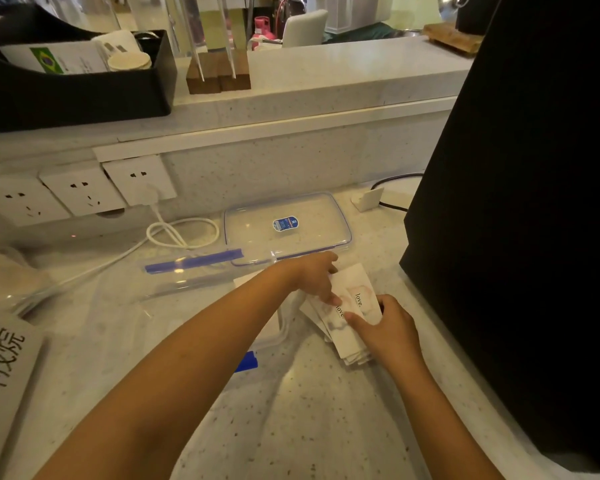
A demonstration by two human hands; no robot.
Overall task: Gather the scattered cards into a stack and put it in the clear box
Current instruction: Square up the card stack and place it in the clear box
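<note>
Several white cards (355,289) printed with "love." lie overlapped on the speckled counter, right of centre. My left hand (314,277) reaches across and presses its fingertips on the top cards. My right hand (385,323) rests on the pile's near right side, fingers on the cards. The clear box (201,282) with blue clips sits open just left of the cards, partly hidden by my left forearm. Its clear lid (312,209) with a blue sticker lies behind, near the wall.
A tall black appliance (520,202) stands close on the right. A white cable (174,233) loops from wall sockets (84,192) at the left. A handwritten label (4,362) lies at the near left. A black tray (73,84) sits on the raised ledge.
</note>
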